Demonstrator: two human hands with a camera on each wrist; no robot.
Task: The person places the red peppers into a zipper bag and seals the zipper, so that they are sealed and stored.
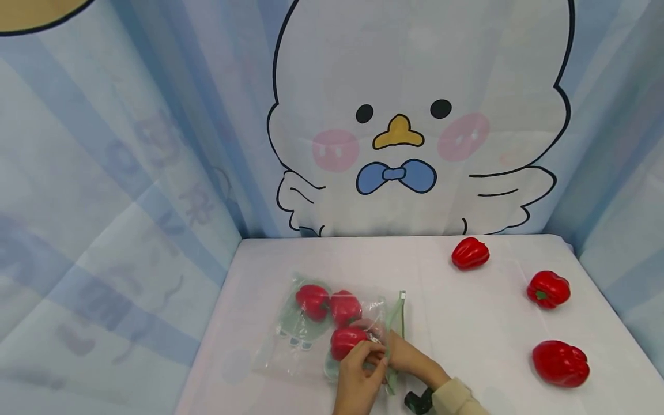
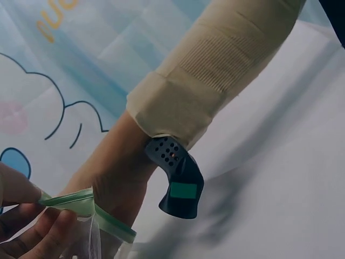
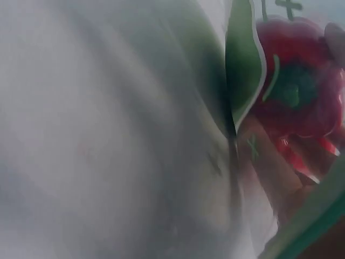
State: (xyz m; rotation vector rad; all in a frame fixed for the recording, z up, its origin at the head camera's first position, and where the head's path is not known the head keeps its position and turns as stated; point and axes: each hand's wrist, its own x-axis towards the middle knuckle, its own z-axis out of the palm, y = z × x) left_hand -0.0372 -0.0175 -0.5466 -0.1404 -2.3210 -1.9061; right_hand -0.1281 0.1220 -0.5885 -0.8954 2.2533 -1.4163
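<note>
A clear zip bag [image 1: 280,360] with green printing lies on the table and holds several red bell peppers. My left hand [image 1: 357,372] pinches the green zip edge [image 2: 70,198] at the bag's mouth. Through that opening passes my right hand [image 1: 400,350], seen partly through the plastic. Inside the bag, its fingers [image 3: 267,159] curl round a red bell pepper [image 3: 291,48], whose green stem end shows in the right wrist view. Two more peppers, a left one [image 1: 313,302] and a middle one [image 1: 345,308], lie deeper in the bag.
On the right of the white table [image 1: 430,311] lie three loose red peppers: a far one [image 1: 470,253], a middle one [image 1: 549,289] and a near one [image 1: 561,363]. A dark wrist device [image 2: 178,181] hangs below my right sleeve. Printed curtains [image 1: 415,57] enclose the table.
</note>
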